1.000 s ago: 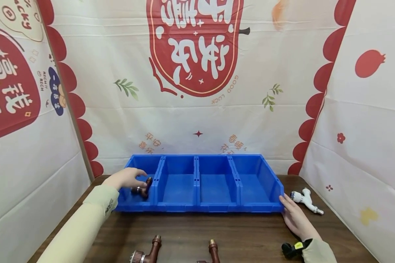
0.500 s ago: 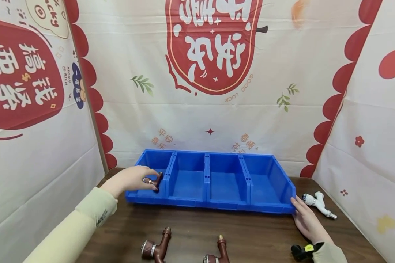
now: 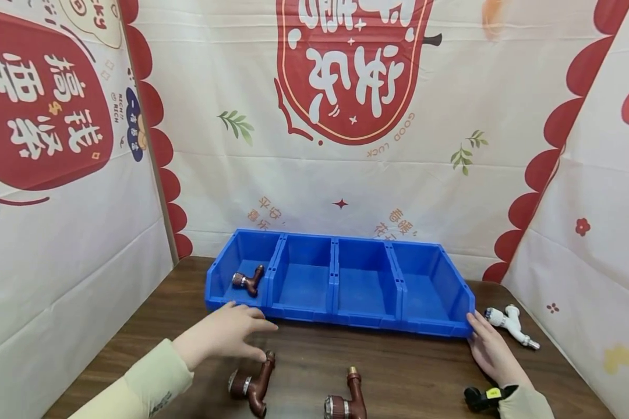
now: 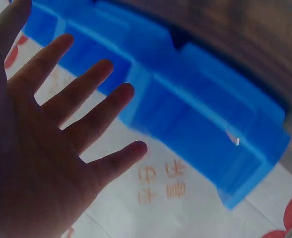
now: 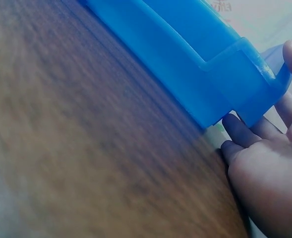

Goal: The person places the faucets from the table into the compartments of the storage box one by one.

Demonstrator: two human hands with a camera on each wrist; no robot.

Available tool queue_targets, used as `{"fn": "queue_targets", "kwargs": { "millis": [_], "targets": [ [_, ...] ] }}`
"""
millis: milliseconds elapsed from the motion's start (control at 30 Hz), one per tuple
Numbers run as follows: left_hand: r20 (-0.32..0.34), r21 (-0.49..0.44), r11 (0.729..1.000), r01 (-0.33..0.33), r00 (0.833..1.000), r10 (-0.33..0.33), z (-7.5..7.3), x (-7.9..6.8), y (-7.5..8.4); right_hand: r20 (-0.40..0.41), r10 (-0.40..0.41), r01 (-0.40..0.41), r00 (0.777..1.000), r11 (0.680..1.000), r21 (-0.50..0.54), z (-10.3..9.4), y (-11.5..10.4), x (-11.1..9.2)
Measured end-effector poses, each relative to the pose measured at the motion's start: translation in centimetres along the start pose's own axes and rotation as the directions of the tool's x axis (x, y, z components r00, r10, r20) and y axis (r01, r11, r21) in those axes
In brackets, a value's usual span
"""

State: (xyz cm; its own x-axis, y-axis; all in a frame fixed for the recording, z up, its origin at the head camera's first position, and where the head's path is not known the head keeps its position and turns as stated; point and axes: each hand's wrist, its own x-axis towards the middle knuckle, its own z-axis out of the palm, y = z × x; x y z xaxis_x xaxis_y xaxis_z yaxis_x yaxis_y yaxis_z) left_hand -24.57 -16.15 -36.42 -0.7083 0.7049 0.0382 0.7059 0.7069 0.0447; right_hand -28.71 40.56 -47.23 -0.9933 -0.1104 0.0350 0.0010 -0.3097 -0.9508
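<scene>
In the head view my left hand hovers in front of the blue four-slot bin, fingers spread and holding nothing. The left wrist view shows its bare palm and parted fingers. A brown tap lies in the bin's leftmost compartment. Below my left hand, on the table, is a second brown tap. A third brown tap lies to its right, partly cut off by the frame. My right hand touches the outside of the bin's front right corner; in the right wrist view its fingers lie against the side wall.
A white tap lies on the wooden table right of the bin. Behind the bin hangs a printed cloth wall, with more cloth on both sides. A black band with a yellow label is on my right wrist.
My left hand has let go of the brown tap in the leftmost compartment and drawn back toward me, out of the bin. The head view has shifted; my right hand stays at the bin's corner.
</scene>
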Motion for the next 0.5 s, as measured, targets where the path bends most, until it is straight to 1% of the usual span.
{"fn": "queue_targets", "kwargs": {
  "millis": [67,167,333,400,500],
  "targets": [
    [0.022,-0.021,1.0,0.007,1.0,-0.006,0.6,-0.3,0.8,-0.009,0.007,-0.007,1.0,1.0,-0.005,-0.1,0.0,-0.1],
    [0.055,-0.028,0.999,0.024,0.998,-0.022,1.5,-0.6,1.9,-0.01,0.009,-0.009,1.0,1.0,-0.009,-0.2,0.0,-0.1],
    [0.104,-0.031,0.999,0.026,0.994,-0.022,2.7,-1.2,3.1,-0.007,0.019,-0.019,1.0,1.0,0.008,-0.3,-0.1,-0.1],
    [0.107,-0.028,0.999,0.025,0.994,-0.021,3.1,-1.5,3.4,-0.013,0.027,-0.027,1.0,1.0,0.012,-0.2,-0.1,-0.1],
    [0.092,0.0,1.0,0.025,0.995,-0.025,3.7,-1.8,3.7,-0.009,0.028,-0.028,1.0,1.0,0.014,-0.1,-0.1,0.1]
  ]
}}
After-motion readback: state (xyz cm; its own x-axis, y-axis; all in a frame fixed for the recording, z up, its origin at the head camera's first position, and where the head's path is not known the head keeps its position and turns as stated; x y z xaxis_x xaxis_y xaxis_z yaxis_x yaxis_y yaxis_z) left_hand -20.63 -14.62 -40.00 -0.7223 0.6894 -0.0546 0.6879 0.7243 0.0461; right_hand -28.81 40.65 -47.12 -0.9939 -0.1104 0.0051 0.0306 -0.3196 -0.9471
